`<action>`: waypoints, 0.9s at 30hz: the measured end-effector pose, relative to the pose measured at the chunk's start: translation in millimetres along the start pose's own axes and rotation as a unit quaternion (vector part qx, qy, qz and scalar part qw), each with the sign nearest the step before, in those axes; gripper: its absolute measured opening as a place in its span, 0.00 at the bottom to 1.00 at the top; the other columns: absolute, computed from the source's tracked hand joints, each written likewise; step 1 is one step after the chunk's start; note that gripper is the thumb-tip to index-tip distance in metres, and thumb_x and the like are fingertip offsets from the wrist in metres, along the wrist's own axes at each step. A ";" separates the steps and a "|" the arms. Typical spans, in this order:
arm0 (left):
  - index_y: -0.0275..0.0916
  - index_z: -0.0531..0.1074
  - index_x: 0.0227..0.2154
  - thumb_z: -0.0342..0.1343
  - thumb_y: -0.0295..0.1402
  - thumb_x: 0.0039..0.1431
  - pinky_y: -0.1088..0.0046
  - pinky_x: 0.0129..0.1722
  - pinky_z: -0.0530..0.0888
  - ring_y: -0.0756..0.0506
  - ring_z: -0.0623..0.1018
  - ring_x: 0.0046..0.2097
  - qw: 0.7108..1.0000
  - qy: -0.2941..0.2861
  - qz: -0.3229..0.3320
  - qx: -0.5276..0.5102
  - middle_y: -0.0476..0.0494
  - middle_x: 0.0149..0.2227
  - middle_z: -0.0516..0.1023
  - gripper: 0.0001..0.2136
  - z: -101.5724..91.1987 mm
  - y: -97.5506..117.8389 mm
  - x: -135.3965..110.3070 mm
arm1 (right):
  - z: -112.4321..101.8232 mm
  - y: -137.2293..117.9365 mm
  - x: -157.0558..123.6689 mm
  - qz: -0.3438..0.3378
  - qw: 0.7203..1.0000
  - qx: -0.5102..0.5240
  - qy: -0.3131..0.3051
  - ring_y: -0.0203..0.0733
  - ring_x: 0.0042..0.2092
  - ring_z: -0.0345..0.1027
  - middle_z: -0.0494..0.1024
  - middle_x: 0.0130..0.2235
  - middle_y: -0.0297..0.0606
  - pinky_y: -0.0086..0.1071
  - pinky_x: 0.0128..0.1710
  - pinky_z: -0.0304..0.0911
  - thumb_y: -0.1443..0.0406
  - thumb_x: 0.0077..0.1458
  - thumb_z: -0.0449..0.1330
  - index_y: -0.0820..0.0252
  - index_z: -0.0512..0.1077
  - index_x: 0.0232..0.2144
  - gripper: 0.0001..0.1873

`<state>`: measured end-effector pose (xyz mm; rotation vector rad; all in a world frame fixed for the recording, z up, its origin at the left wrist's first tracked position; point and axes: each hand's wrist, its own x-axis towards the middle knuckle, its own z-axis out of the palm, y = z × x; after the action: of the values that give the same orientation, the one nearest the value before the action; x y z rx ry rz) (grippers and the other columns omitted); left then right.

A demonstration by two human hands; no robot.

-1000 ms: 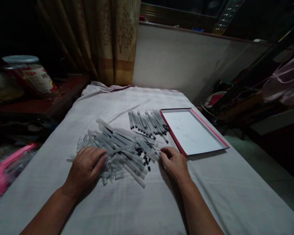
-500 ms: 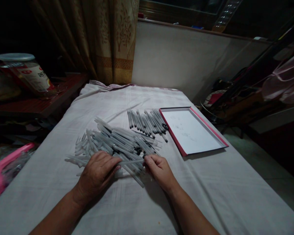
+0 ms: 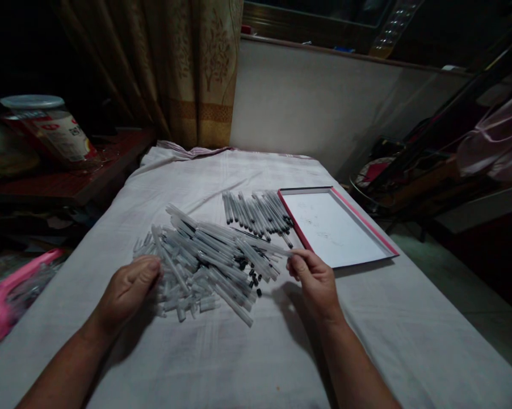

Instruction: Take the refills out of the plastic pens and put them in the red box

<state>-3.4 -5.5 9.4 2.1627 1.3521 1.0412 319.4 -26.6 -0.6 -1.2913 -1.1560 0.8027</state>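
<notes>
at the right edge of the pile of tubes (image 3: 215, 250): clear tube (image 3: 275, 248), one end clamped in the fingers of the right hand (image 3: 315, 284), long axis running leftward; left hand (image 3: 126, 292) well apart, grip not discernible.

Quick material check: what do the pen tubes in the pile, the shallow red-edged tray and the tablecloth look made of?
Pen tubes: probably smooth plastic; translucent, with pale highlights.
Tray: likely cardboard, matte white inside; thin, straight walls.
Tablecloth: apparently fabric, matte; soft creases show. Fibre unclear.
</notes>
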 end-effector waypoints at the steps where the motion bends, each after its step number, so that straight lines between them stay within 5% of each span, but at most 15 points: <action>1: 0.43 0.62 0.19 0.42 0.42 0.70 0.69 0.28 0.70 0.47 0.69 0.24 1.000 0.017 -0.024 -0.010 0.50 0.20 0.65 0.22 -2.3 -1.7 0.9 | -2.0 3.0 2.5 -0.010 1.000 -0.022 0.020 0.37 0.25 0.66 0.75 0.22 0.33 0.30 0.26 0.63 0.57 0.54 0.61 0.58 0.77 0.32 0.11; 9: 0.43 0.74 0.39 0.49 0.43 0.66 0.65 0.44 0.74 0.41 0.79 0.41 0.981 0.136 -0.026 0.133 0.44 0.38 0.80 0.12 1.5 -19.6 2.9 | 11.8 26.2 -3.4 -0.157 0.954 -0.255 -0.031 0.45 0.37 0.76 0.83 0.34 0.40 0.36 0.39 0.69 0.62 0.57 0.58 0.57 0.79 0.34 0.09; 17: 0.42 0.73 0.41 0.47 0.41 0.68 0.63 0.45 0.74 0.42 0.79 0.42 0.978 0.086 0.057 0.182 0.44 0.38 0.81 0.12 16.6 -24.5 0.3 | 16.1 23.9 -7.7 -0.194 0.910 -0.357 -0.080 0.47 0.40 0.76 0.82 0.36 0.42 0.37 0.42 0.68 0.64 0.57 0.59 0.56 0.78 0.34 0.07; 27: 0.42 0.73 0.43 0.48 0.38 0.69 0.64 0.45 0.73 0.43 0.79 0.43 0.977 0.059 0.100 0.180 0.44 0.40 0.81 0.11 23.7 -21.9 -1.7 | 7.4 29.2 0.8 -0.188 0.923 -0.334 -0.035 0.45 0.39 0.76 0.82 0.35 0.42 0.36 0.42 0.68 0.64 0.60 0.55 0.58 0.78 0.33 0.11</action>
<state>1.0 4.5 -20.9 2.5823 1.4967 1.0792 317.0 -19.1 -29.7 -1.5128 -1.7609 0.1588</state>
